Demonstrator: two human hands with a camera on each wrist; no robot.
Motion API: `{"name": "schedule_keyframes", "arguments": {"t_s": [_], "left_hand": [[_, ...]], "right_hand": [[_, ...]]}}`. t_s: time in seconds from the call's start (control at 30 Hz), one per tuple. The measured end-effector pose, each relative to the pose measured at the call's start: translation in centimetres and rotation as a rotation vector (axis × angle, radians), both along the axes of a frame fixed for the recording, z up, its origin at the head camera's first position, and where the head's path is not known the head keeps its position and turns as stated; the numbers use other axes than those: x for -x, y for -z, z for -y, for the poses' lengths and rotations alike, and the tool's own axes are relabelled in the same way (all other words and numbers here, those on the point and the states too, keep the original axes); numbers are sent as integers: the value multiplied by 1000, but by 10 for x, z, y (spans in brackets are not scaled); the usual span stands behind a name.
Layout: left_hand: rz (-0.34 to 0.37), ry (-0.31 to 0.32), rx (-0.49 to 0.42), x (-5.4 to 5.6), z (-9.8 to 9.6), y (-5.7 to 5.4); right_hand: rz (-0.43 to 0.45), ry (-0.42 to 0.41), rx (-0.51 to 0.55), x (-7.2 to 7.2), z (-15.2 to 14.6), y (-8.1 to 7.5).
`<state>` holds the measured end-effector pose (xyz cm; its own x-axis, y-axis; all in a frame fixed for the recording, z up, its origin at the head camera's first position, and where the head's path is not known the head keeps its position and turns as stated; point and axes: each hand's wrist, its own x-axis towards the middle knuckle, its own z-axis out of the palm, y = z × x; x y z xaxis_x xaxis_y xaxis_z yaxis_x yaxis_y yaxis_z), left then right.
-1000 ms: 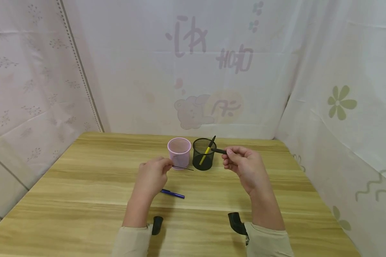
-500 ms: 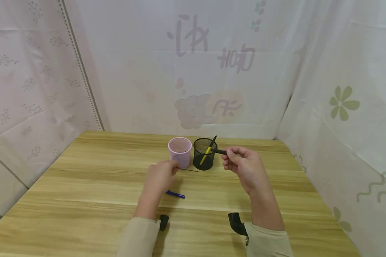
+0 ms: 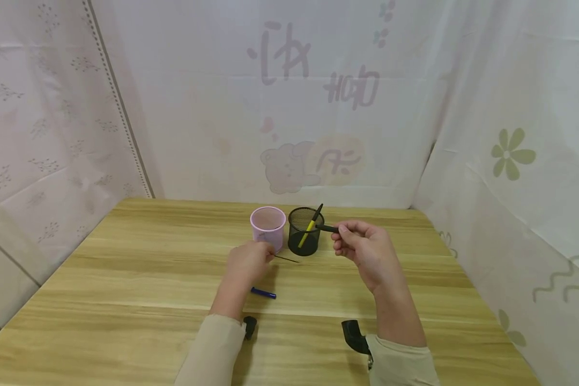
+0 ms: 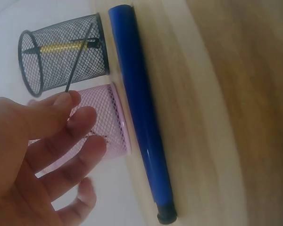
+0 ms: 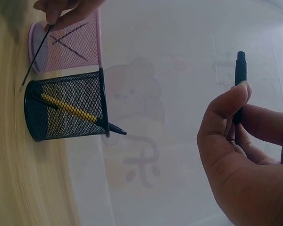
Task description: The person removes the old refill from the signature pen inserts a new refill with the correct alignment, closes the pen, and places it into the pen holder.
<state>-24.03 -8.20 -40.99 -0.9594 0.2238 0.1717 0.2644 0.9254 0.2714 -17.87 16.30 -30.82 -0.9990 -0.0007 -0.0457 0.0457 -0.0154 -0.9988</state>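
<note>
My left hand [image 3: 250, 261] pinches a thin black stick [image 3: 287, 259] between thumb and forefinger. The stick points right, low in front of a pink mesh pen cup [image 3: 268, 236]. The other fingers are spread and loosely bent in the left wrist view. In my right hand [image 3: 366, 252], thumb and forefinger pinch a short black cylinder [image 5: 241, 68] with a ribbed end. It overlaps the rim of a black mesh pen cup [image 3: 294, 236] in the head view. Inside the black cup leans a yellow-and-black pen [image 5: 73, 108]. A blue pen [image 4: 144, 108] lies near my left hand.
Both cups stand side by side toward the back of the wooden table [image 3: 125, 279]. Patterned pale curtains [image 3: 198, 107] enclose its back and sides. Two crossed dark lines [image 5: 66, 43] show at the pink cup's mesh. Black camera mounts [image 3: 353, 336] stick out from both sleeves.
My left hand has moved to the right with the thin stick, covering more of the blue pen. My right hand stays almost still with the black cylinder.
</note>
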Motion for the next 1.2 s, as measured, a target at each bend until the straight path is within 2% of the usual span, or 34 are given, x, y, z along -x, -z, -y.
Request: {"name": "schedule_keyframes", "arguments": {"t_s": [0.23, 0.5, 0.7, 1.0, 1.2], "left_hand": [[1, 18, 30, 5, -4, 2], [33, 18, 88, 12, -11, 5], [50, 17, 115, 13, -15, 6], [37, 22, 114, 13, -18, 6], [5, 40, 119, 9, -19, -2]], "right_hand": [[-5, -1, -8, 0, -1, 2], [-7, -4, -13, 0, -3, 3], [-10, -4, -20, -1, -4, 4], [0, 5, -17, -1, -6, 5], [1, 11, -19, -2, -5, 4]]}}
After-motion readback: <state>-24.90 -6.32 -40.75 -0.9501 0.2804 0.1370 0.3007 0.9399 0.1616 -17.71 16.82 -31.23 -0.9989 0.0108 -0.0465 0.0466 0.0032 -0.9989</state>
